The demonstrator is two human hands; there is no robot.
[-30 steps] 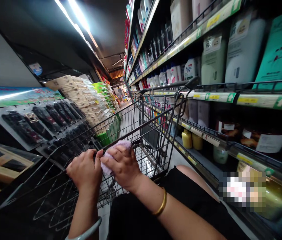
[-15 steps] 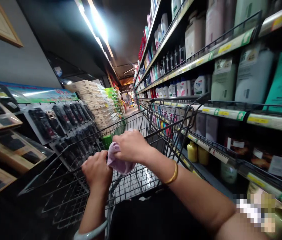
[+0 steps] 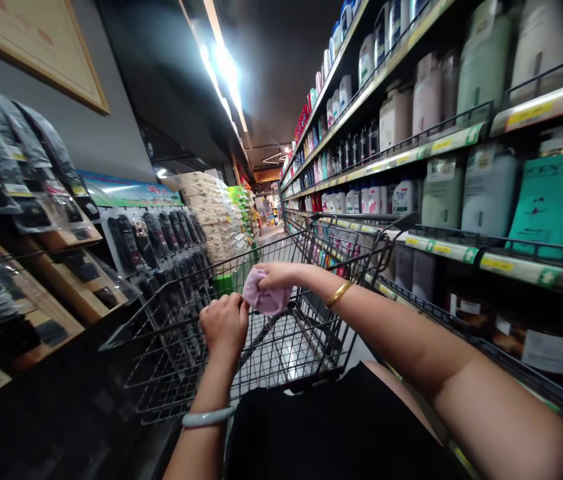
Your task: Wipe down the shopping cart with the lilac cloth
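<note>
My left hand (image 3: 224,323) is closed around the rim of a dark wire shopping cart (image 3: 281,353). Just right of it, a crumpled lilac cloth (image 3: 267,298) is bunched under my right hand (image 3: 274,273), whose fingers grip it against the cart's rim. Part of that rim is hidden by the cloth and the hand. The wire basket below shows the pale floor through its mesh. A pale bangle sits on my left wrist and a gold one on my right.
Shelves (image 3: 441,237) of shampoo and other bottles run close along the right. To the left hang packaged dark goods (image 3: 156,237) and boxed items (image 3: 56,293). Stacked pale packs (image 3: 206,210) stand ahead on the left, and the aisle (image 3: 274,233) stretches away between.
The view has turned slightly left and tilted up. My right hand and the cloth have slid right, a little farther from my left hand, which stays on the rim.
</note>
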